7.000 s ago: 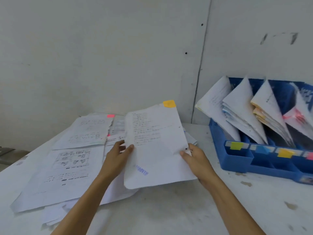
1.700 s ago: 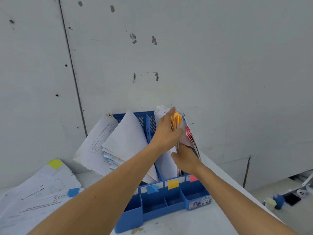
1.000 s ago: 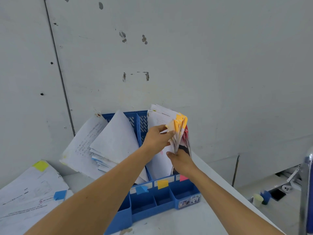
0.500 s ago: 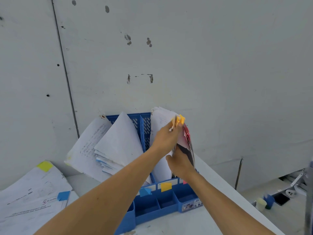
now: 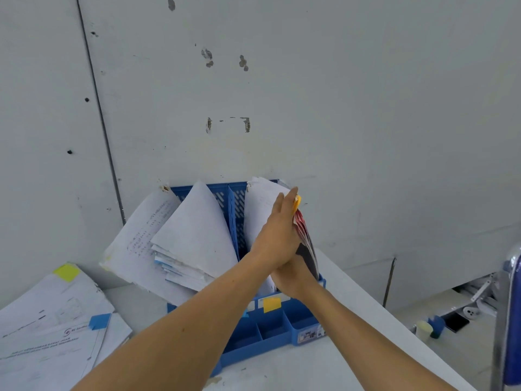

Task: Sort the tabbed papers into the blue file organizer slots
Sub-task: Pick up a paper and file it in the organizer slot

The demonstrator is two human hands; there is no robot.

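The blue file organizer (image 5: pixel 277 328) stands against the wall with white papers leaning in its slots. My left hand (image 5: pixel 277 235) lies flat with straight fingers against the orange-tabbed papers (image 5: pixel 297 201) in the third slot, pressing them to the right. My right hand (image 5: pixel 294 275) sits lower, at the base of the same stack; its fingers are hidden behind the left wrist. Pink-tabbed papers (image 5: pixel 304 235) stand in the rightmost slot. An orange label (image 5: pixel 272 303) marks the organizer's front.
A loose pile of papers (image 5: pixel 53 328) with a yellow tab (image 5: pixel 67 272) and a blue tab (image 5: pixel 99 320) lies on the table at the left. The table's right edge (image 5: pixel 394 331) drops to a floor with small objects. A chair frame (image 5: pixel 507 306) stands at far right.
My left hand has flattened and pushed the orange-tabbed stack together toward the right. Earlier it held the stack fanned open. The orange-tabbed sheet from the pile has gone into the third slot.
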